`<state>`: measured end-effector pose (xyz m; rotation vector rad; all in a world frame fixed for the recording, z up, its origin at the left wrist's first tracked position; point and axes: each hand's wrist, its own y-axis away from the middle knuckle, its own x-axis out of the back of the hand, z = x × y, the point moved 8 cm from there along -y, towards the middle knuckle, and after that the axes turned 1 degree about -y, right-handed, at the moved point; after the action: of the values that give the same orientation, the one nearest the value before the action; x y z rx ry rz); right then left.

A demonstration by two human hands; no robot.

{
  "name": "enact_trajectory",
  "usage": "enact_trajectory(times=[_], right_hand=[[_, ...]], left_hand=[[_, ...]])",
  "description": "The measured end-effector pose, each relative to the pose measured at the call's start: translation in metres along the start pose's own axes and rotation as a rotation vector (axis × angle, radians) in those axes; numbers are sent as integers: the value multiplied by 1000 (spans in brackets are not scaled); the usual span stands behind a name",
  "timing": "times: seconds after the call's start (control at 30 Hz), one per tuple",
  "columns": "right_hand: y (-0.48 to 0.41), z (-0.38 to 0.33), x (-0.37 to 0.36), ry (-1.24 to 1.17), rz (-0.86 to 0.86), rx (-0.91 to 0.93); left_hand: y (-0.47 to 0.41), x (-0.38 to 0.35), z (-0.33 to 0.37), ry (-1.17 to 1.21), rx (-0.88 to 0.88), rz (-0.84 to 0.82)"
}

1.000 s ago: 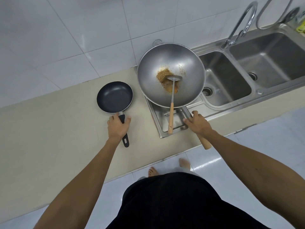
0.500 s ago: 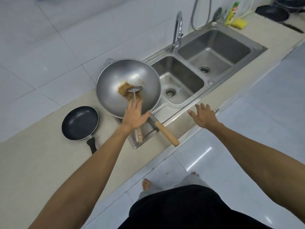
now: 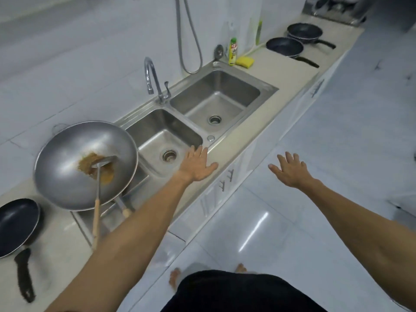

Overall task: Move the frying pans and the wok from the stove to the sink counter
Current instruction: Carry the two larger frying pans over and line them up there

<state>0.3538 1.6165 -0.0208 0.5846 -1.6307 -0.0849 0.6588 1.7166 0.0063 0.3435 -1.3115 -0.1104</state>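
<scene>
Wok (image 3: 85,164) on sink drainboard, left hand (image 3: 198,165) now off it — both hands empty, fingers spread, right hand (image 3: 290,170) over floor.

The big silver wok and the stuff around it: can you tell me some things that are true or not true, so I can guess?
1. The wok has a spatula resting in it. True.
2. The left hand is holding the wok. False: it is open, empty, over the counter edge by the sink.
3. Two dark pans sit far along the counter. True.
4. The right hand grips a sponge. False: it is empty; the yellow sponge lies by the sink.
</scene>
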Motion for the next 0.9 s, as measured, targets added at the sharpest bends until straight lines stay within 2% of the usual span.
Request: enact_trajectory(times=[0.17,0.37,0.53,0.7,0.9], right_hand=[[-19,96,11,-57,7,-124],[-72,149,38,-77,30,-130],[-148,188,68,-127,42,-139],[-222,236,88,-134,-30,-170],[-307,299,142,-154,-16,-235]], left_hand=[[-63,-10,89,-24,-79,-52],[-144,-4,143,-9,-114,-45],[-228,0,184,28,-160,-44],[-326,8,218,72,-150,-64],[-440,26,278,79,-193,-98]])
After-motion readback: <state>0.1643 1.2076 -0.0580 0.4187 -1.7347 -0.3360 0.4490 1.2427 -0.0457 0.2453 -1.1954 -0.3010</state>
